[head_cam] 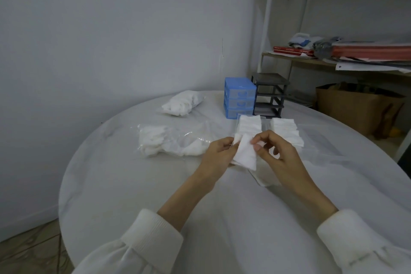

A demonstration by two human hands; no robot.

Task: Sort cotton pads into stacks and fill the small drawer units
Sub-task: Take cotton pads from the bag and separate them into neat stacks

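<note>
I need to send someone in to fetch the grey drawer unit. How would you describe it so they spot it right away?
Go to the round white table and look at its far edge, near the metal shelf rack. Two small drawer towers stand there side by side; the grey drawer unit is the right one, nearest the rack. Unlike the blue drawer unit beside it, its dark frame looks mostly open, with drawers missing.

Plain pale wall (111, 29), white-framed shelf unit (270, 29) with red books (293, 50), cardboard box (355, 109), worn floor (29, 251)
</note>
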